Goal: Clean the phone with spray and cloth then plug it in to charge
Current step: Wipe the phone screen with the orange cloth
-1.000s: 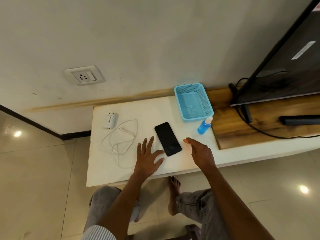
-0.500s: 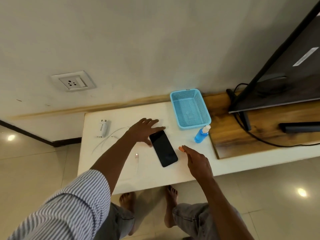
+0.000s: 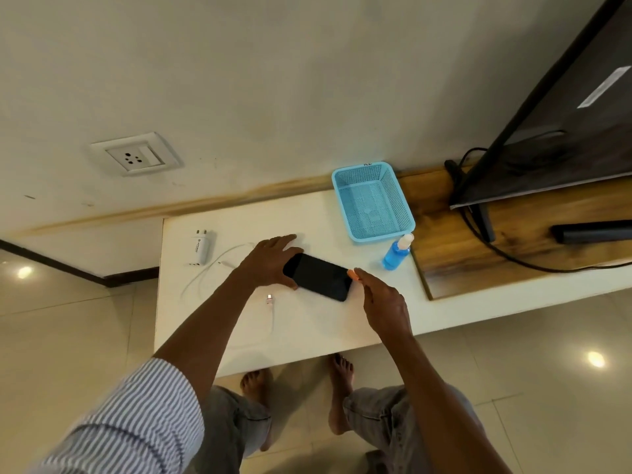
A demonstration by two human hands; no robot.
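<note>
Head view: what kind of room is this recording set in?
Probably a home living room: a television stands on a low wooden unit, a wall socket sits above the white ledge, and the floor is glossy tile.

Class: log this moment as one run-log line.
left hand grips phone end | right hand touches other end | spray bottle untouched | charger unplugged

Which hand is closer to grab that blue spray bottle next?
Right. The right hand sits at the phone end nearest the spray bottle; the left hand grips the far end.
</note>
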